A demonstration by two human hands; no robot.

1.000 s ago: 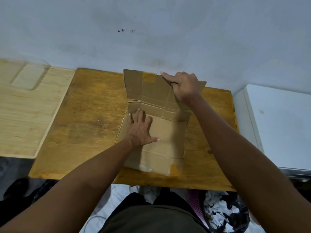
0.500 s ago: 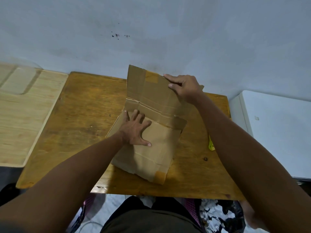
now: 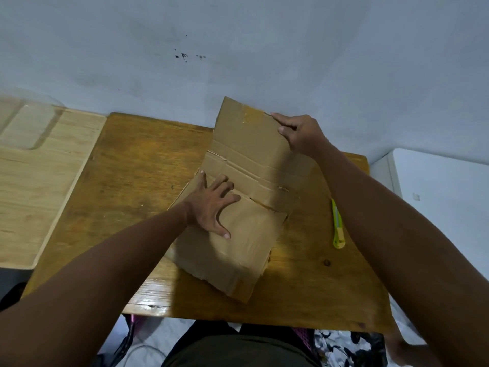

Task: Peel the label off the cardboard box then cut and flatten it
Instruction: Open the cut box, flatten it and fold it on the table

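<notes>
The brown cardboard box lies cut open and mostly flat on the wooden table, turned at an angle. Its far panel stands up, leaning toward the wall. My left hand presses flat, fingers spread, on the lying part near the fold. My right hand pinches the top right edge of the raised panel between thumb and fingers. A yellow-green utility knife lies on the table to the right of the box, beside my right forearm.
A pale wooden board adjoins the table on the left. A white cabinet stands at the right. A grey-blue wall runs right behind the table. Clothing and floor clutter show below the near table edge.
The box has turned further, its near end swinging left. My right hand has shifted up the raised panel's edge, and the utility knife has come into view beside my forearm.
</notes>
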